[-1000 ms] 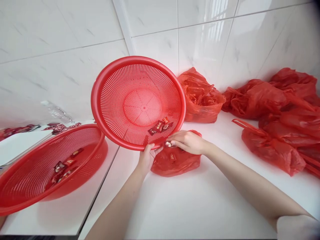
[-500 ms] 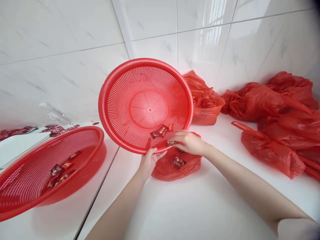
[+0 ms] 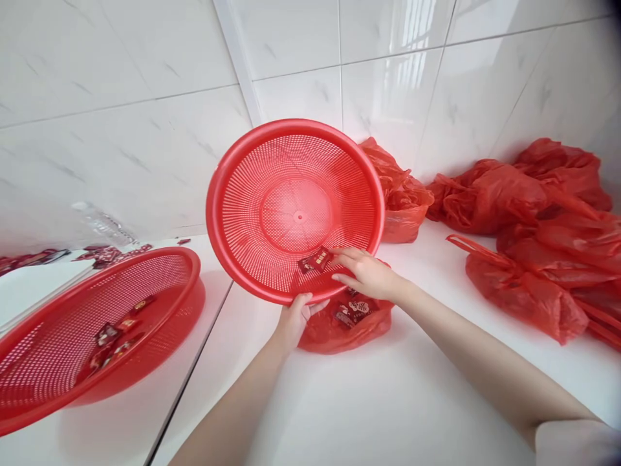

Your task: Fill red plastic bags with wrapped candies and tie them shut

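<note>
A round red plastic colander [image 3: 295, 217] is tilted toward me, its lower rim gripped by my left hand [image 3: 292, 322]. Dark red wrapped snack packets [image 3: 320, 259] lie low on its inner wall. My right hand [image 3: 365, 275] reaches over that rim, thumb and fingers apart, fingertips at the packets; part of the packets is hidden behind them. Under the rim, an opened red plastic bag [image 3: 320, 336] sits on the white table and holds several packets [image 3: 356, 310]. A bit of red film near my left thumb may be the bag's edge.
On the left stands a second red colander [image 3: 169, 323] with several packets inside. Behind it are a white tray [image 3: 39, 288], scattered wrappers and a clear bottle [image 3: 104, 223]. Filled red bags [image 3: 528, 285] lie along the right, another bag [image 3: 405, 213] near the tiled wall.
The colander has shifted slightly right. A packet that was in my right hand at the rim now lies in the bag, and that hand has moved up to the packets left in the colander.
</note>
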`<move>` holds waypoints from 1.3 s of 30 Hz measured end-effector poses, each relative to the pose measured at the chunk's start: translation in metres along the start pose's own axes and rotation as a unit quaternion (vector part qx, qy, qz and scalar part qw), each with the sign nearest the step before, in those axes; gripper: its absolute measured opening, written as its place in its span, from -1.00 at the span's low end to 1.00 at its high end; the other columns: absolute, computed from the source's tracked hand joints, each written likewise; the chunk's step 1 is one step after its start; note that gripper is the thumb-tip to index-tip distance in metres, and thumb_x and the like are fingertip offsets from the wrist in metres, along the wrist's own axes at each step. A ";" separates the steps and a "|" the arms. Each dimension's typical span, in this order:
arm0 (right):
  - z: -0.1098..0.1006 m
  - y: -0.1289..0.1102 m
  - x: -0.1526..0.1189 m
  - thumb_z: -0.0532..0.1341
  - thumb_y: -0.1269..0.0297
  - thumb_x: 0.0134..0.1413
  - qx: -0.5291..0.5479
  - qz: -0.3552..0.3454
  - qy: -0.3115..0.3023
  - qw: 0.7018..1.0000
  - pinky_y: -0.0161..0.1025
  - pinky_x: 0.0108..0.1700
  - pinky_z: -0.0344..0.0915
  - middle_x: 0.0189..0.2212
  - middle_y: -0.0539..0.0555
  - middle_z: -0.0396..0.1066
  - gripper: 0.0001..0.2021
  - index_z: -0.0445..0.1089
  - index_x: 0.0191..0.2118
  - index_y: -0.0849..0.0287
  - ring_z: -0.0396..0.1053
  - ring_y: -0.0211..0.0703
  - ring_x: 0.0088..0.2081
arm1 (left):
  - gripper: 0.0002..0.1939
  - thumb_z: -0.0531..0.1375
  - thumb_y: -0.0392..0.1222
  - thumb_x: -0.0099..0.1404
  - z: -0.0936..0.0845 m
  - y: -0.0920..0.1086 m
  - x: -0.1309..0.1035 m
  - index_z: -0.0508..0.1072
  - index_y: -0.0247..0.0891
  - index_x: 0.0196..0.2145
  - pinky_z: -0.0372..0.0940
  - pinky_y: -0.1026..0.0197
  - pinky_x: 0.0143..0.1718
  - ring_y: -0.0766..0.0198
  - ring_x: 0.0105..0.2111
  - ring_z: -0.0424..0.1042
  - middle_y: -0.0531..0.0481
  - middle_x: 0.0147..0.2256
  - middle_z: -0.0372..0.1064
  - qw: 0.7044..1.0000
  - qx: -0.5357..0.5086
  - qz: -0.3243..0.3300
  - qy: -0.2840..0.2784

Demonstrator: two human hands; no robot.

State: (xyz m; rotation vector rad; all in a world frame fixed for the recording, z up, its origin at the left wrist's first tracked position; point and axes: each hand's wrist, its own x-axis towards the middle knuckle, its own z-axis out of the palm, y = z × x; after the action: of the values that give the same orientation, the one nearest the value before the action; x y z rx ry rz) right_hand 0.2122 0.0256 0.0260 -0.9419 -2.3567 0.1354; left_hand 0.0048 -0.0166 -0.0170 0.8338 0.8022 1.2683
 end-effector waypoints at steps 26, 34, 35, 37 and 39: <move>-0.022 0.002 0.014 0.42 0.20 -0.10 0.587 0.176 0.284 0.738 -0.30 -0.19 0.47 -0.18 0.06 0.53 -0.64 0.39 -0.16 0.14 0.54 -0.21 -0.25 | -0.65 0.24 -0.25 0.09 -0.005 -0.007 0.003 0.50 -0.37 -0.13 0.34 -0.19 0.04 -0.11 0.00 0.43 -0.19 -0.10 0.51 0.999 0.015 -0.037 0.011; -0.042 -0.002 0.012 0.21 -0.05 0.13 0.598 0.192 0.277 0.727 -0.27 -0.22 0.50 -0.17 0.16 0.55 -0.58 0.43 -0.07 0.20 0.55 -0.15 -0.23 | -0.63 0.25 -0.24 0.11 -0.007 -0.008 0.004 0.48 -0.33 -0.09 0.36 -0.17 0.03 -0.10 0.04 0.40 -0.18 -0.01 0.46 1.000 0.014 -0.025 -0.006; -0.041 -0.002 0.012 0.16 -0.10 0.15 0.592 0.200 0.270 0.733 -0.29 -0.29 0.49 -0.21 0.18 0.56 -0.54 0.44 -0.08 0.21 0.55 -0.15 -0.28 | -0.62 0.25 -0.24 0.11 -0.008 -0.008 0.005 0.47 -0.33 -0.08 0.36 -0.17 0.02 -0.11 0.03 0.41 -0.18 -0.02 0.47 1.000 0.013 -0.024 -0.004; -0.040 -0.002 0.010 0.10 -0.15 0.17 0.573 0.212 0.247 0.752 -0.34 -0.42 0.45 -0.27 0.19 0.56 -0.48 0.46 -0.10 0.24 0.55 -0.16 -0.36 | -0.60 0.26 -0.24 0.10 -0.009 -0.007 0.006 0.46 -0.33 -0.07 0.36 -0.18 0.02 -0.10 0.03 0.41 -0.18 -0.04 0.48 1.000 0.008 -0.023 0.008; -0.039 -0.001 0.009 0.10 -0.16 0.17 0.558 0.212 0.221 0.772 -0.38 -0.48 0.40 -0.31 0.19 0.57 -0.47 0.47 -0.11 0.25 0.54 -0.19 -0.41 | -0.59 0.26 -0.25 0.08 -0.009 -0.006 0.007 0.45 -0.33 -0.07 0.36 -0.17 0.02 -0.10 0.02 0.42 -0.17 -0.07 0.50 1.000 0.004 -0.018 0.022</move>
State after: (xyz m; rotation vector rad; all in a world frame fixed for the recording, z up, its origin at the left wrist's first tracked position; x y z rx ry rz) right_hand 0.2279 0.0261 0.0631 -0.7089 -1.1881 1.1946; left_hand 0.0005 -0.0097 -0.0272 0.7969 0.8555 1.2557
